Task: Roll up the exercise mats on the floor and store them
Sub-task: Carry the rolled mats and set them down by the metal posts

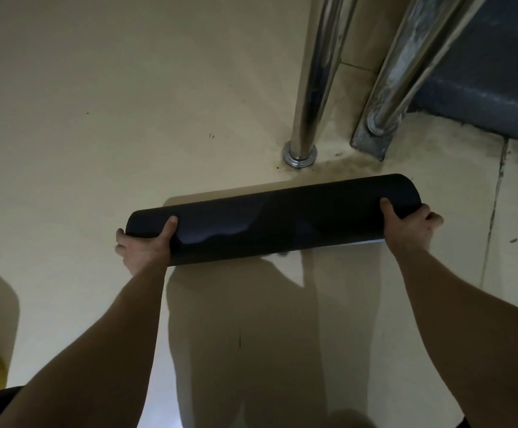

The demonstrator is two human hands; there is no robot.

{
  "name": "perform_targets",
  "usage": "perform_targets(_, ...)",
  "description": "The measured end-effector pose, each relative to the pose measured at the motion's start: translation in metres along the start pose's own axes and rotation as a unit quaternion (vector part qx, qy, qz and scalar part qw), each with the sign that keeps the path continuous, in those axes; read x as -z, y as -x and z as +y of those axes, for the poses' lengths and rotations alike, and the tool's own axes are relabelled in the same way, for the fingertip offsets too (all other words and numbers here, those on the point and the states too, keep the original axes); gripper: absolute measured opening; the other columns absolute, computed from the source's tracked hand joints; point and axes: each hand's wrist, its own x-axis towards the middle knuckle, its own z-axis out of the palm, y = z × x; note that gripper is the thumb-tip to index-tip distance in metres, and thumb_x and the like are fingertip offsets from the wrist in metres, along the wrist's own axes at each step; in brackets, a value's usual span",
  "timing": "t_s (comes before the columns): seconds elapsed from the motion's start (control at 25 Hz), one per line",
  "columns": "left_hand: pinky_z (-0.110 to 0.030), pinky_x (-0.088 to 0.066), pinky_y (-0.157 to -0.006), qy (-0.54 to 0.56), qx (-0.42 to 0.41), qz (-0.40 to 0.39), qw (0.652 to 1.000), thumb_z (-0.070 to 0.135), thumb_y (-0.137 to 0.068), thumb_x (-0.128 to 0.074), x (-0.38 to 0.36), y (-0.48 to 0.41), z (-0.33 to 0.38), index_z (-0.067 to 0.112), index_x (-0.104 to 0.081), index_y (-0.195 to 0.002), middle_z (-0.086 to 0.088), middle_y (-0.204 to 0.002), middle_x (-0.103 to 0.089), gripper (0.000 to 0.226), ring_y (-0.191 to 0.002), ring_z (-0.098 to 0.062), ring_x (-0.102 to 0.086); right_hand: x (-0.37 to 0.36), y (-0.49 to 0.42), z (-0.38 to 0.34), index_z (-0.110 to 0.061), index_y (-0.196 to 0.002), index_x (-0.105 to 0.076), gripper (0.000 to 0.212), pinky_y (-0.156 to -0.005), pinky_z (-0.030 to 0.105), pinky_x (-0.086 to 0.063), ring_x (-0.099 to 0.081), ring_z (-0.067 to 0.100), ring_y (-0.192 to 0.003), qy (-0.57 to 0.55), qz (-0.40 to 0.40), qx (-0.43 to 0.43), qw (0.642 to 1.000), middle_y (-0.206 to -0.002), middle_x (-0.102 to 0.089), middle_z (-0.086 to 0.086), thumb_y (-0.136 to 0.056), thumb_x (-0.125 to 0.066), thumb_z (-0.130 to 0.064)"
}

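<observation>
Dark rolled foam exercise mat lies crosswise — left hand and right hand each grip an end, equally near.

Floor lies open from 9 to 11 o'clock; a steel post and a second post block 12 to 1 o'clock past the rolled mat.

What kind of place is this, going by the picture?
Likely an indoor hall or landing beside a railing, perhaps in a gym. Clues: the smooth beige floor, two shiny metal posts fixed to it, and a rolled dark mat gripped by the left hand and right hand.
</observation>
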Motion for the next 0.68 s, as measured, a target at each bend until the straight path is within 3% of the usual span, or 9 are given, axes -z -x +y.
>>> perform_targets(0.08,-0.051,-0.046,-0.105,0.043,-0.019,-0.043,0.998,0.069,-0.06,-0.083,0.001,-0.005,-0.007,0.01,-0.036,-0.144,-0.014,-0.141,-0.05,0.113,-0.127,-0.038,-0.053,-0.001,0.002,0.0,0.0,-0.147,-0.034,0.095,-0.109,0.053,-0.042,-0.046,0.046,-0.13,-0.04,0.003,-0.006,0.999,-0.145,-0.037,0.022,-0.087,-0.067,-0.066)
perform_targets(0.24,-0.053,-0.044,-0.107,0.042,-0.064,-0.037,0.996,0.074,-0.056,-0.081,0.005,-0.005,-0.003,0.011,-0.034,-0.146,-0.014,-0.142,-0.048,0.12,-0.129,-0.039,-0.05,0.001,0.015,-0.007,-0.004,-0.149,-0.031,0.105,-0.105,0.055,-0.044,-0.048,0.048,-0.128,-0.012,0.001,0.004,1.0,-0.142,-0.039,0.023,-0.08,-0.069,-0.073)
perform_targets(0.4,-0.057,-0.034,-0.11,-0.077,-0.105,-0.032,0.991,0.072,-0.059,-0.082,-0.008,0.003,0.001,0.014,-0.011,-0.156,-0.021,-0.147,-0.032,0.134,-0.134,-0.047,-0.035,-0.01,0.027,-0.003,-0.026,-0.162,0.002,0.14,-0.109,0.06,-0.039,-0.035,0.05,-0.133,0.101,-0.031,0.054,0.993,-0.15,-0.025,0.026,-0.062,-0.079,-0.08)
perform_targets(0.52,-0.06,-0.022,-0.117,-0.167,-0.116,-0.028,0.979,0.076,-0.065,-0.074,-0.009,0.002,0.004,0.02,-0.011,-0.157,-0.024,-0.155,-0.02,0.125,-0.141,-0.051,-0.023,-0.012,0.022,-0.005,-0.038,-0.16,0.012,0.143,-0.109,0.062,-0.038,-0.03,0.051,-0.133,0.141,-0.062,0.071,0.986,-0.152,-0.018,0.026,-0.059,-0.08,-0.081)
perform_targets(0.6,-0.062,-0.006,-0.121,-0.249,-0.221,-0.066,0.941,0.07,-0.08,-0.068,-0.003,0.006,0.023,0.029,-0.025,-0.156,-0.017,-0.164,-0.009,0.096,-0.15,-0.045,-0.008,-0.012,0.022,-0.006,-0.038,-0.159,0.013,0.143,-0.11,0.063,-0.037,-0.028,0.052,-0.136,0.145,-0.066,0.068,0.985,-0.154,-0.016,0.026,-0.06,-0.081,-0.079)
perform_targets(0.68,-0.06,-0.002,-0.122,-0.261,-0.349,-0.217,0.874,0.067,-0.086,-0.062,-0.014,0.022,0.061,0.037,-0.039,-0.15,-0.007,-0.164,-0.023,0.075,-0.152,-0.033,-0.014,-0.014,0.023,-0.005,-0.037,-0.16,0.013,0.143,-0.111,0.065,-0.035,-0.025,0.052,-0.14,0.136,-0.064,0.066,0.986,-0.157,-0.013,0.026,-0.06,-0.082,-0.076)
